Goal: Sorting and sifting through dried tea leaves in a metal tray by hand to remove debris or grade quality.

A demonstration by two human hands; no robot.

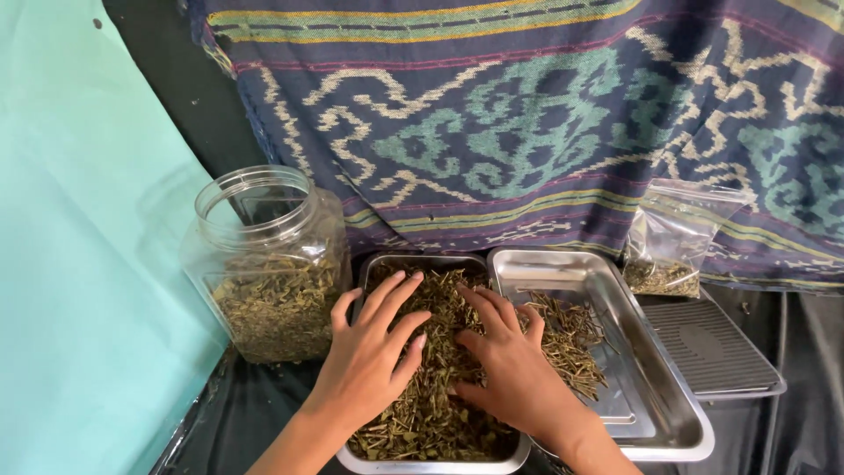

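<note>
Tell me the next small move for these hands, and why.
Probably pinch a few stems from the left tray and drop them in the right tray: both the left hand and right hand lie flat on the dried herbs; sorted stems lie there.

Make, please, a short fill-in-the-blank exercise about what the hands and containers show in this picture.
1. Both hands, left hand and right hand, rest on dried ____ in a metal tray.
2. The clear plastic jar stands on the ____ side of the trays.
3. The jar has no ____.

Missing words: herbs; left; lid
</note>
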